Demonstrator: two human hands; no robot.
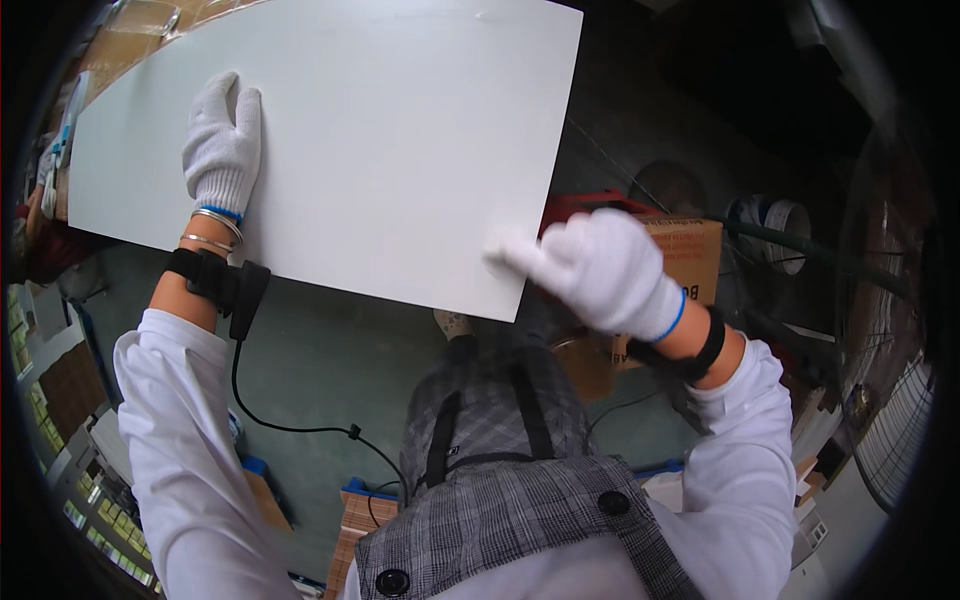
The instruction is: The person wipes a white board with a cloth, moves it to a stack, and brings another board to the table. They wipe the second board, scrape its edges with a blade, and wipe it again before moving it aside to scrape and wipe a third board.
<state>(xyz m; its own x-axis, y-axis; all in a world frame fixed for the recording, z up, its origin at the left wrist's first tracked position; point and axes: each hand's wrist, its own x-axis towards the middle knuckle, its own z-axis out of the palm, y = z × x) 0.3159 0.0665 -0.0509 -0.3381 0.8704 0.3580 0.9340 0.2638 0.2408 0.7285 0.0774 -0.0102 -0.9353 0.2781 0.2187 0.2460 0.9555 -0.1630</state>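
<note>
A large white panel (pixel 370 150) with a smooth face lies in front of me, its near edge slanting down to the right. My left hand (pixel 222 145), in a white knit glove, rests flat on its left part with fingers stretched out. Over the near right corner of the panel is my right hand (pixel 610 270), gloved the same way and smeared by motion. Its fingers are curled, with one finger or the thumb reaching toward the panel face. A small pale blur shows at the tip; whether it is a held thing or the glove itself is unclear.
Beneath the panel's far left edge lies brown cardboard (pixel 125 40) with clear tape or film. A printed cardboard box (pixel 690 255) stands beyond my right hand, near a white bucket (pixel 787 235). A black cable (pixel 300 428) hangs from my left wrist. Someone's arm (pixel 38 215) shows at far left.
</note>
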